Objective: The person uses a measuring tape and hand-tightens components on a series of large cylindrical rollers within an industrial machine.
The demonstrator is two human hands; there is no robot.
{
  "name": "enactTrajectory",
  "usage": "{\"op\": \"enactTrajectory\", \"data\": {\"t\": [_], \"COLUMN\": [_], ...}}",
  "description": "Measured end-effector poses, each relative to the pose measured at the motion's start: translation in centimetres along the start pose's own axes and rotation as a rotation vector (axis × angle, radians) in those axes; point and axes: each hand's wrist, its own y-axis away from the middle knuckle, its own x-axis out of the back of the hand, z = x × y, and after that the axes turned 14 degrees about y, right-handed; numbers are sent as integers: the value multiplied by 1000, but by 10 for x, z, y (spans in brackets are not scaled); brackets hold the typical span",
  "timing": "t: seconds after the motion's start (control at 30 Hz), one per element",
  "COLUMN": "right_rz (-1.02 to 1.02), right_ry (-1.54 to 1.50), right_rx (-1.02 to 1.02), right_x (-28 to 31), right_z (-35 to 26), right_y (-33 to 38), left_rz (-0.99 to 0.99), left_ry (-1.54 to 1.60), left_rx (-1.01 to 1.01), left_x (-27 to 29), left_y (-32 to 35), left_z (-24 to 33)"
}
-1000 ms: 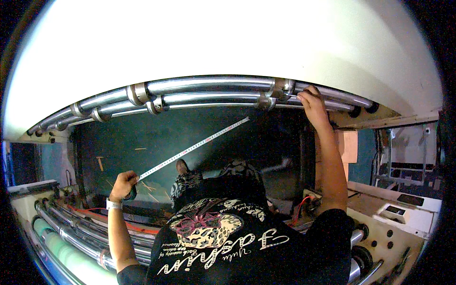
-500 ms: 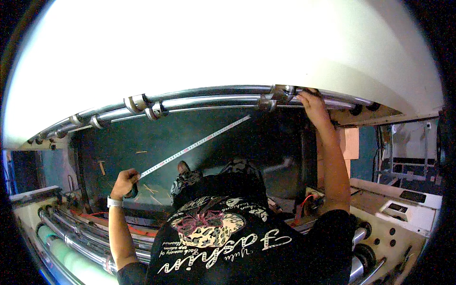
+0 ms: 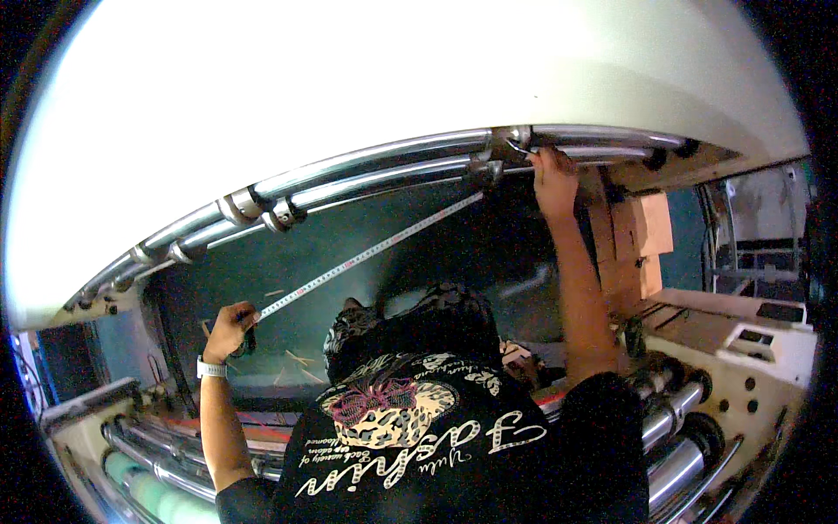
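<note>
My left hand [image 3: 231, 330] is closed around the dark case of a tape measure, most of it hidden by my fingers. The tape's white blade [image 3: 353, 264] runs out diagonally up to the right, its far end by the lower roller rod. My right hand [image 3: 555, 179] pinches a thin bent metal tool that looks like a hex key [image 3: 519, 148]. Its tip meets the collar [image 3: 506, 140] on the upper metal rod [image 3: 375, 160]; whether it sits in a screw I cannot tell. Below that collar, another collar [image 3: 485, 172] clasps the lower rod.
A large white machine panel [image 3: 349, 70] spans the top. More collars [image 3: 240, 207] sit along the rods at left. Behind me are metal rollers [image 3: 672, 472]. Wood-coloured strips [image 3: 297, 358] lie on the dark floor, and cardboard [image 3: 653, 223] stands at right.
The view has shifted, and the rods tilt more. My right hand has come left and lower on the rod, and the bent tool now shows at the collar. My left hand still grips the tape measure.
</note>
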Motion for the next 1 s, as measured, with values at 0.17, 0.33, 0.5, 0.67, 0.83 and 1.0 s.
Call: {"op": "enactTrajectory", "data": {"t": [0.17,0.33,0.5,0.67,0.83,1.0], "right_rz": [-92,-207,82,-118,-271,108], "right_ry": [-221,-198,-246,-464,-360,-774], "right_rx": [46,-135,-100,-462,-341,-399], "right_x": [14,13,-4,-21,-77,-118], "right_z": [23,8,9,54,-9,-49], "right_y": [-8,-11,-9,8,71,76], "left_rz": [-23,42,-4,-9,-15,57], "left_ry": [-88,-164,-195,-197,-219,-237], "left_rx": [-351,-460,-568,-536,-537,-714], "left_x": [8,9,19,27,36,43], "left_y": [-21,-54,-103,-117,-139,-156], "left_z": [-3,7,-24,-27,-29,-44]}}
